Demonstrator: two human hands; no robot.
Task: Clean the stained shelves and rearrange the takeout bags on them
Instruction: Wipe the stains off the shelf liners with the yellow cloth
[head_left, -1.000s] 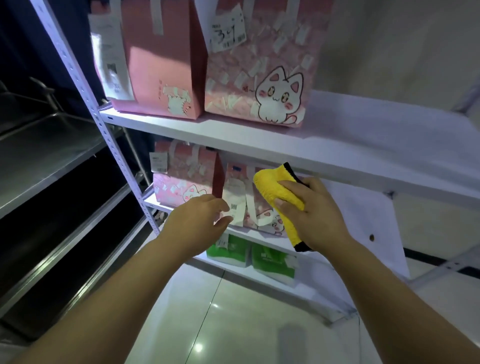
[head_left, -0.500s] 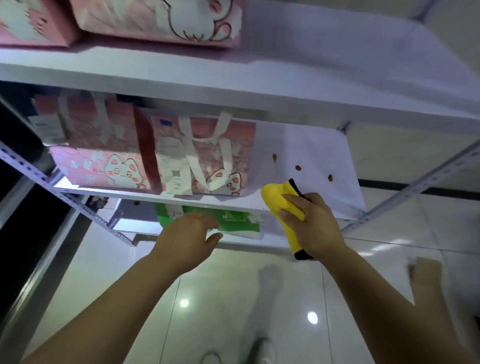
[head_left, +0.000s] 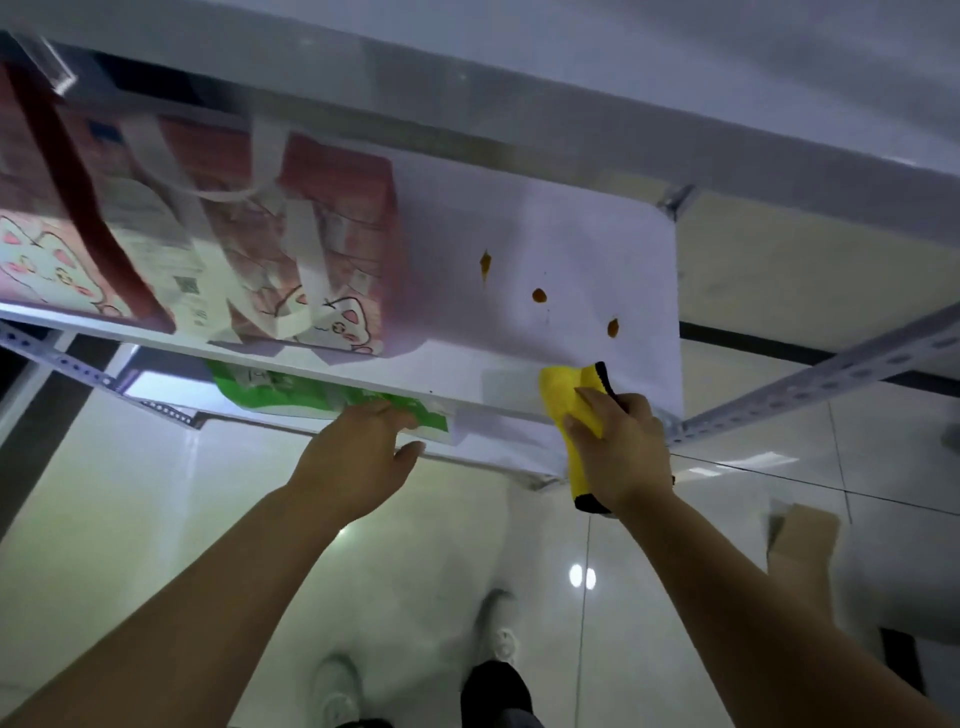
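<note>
White shelf (head_left: 597, 249) mid frame. Pink takeout bags (head_left: 311, 234) upper left on it, blurred, leftmost cropped. Green bag (head_left: 291, 395) below, mostly hidden by the shelf edge. Left hand (head_left: 358, 457) loose, empty. Right hand (head_left: 618, 452) grips yellow cloth (head_left: 563, 389) at the shelf front, near three brown stains (head_left: 539, 295).

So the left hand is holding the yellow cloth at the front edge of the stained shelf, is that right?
Wrong hand. The head view shows the right hand holding the yellow cloth at the front edge of the stained shelf; the left hand has no cloth.
</note>
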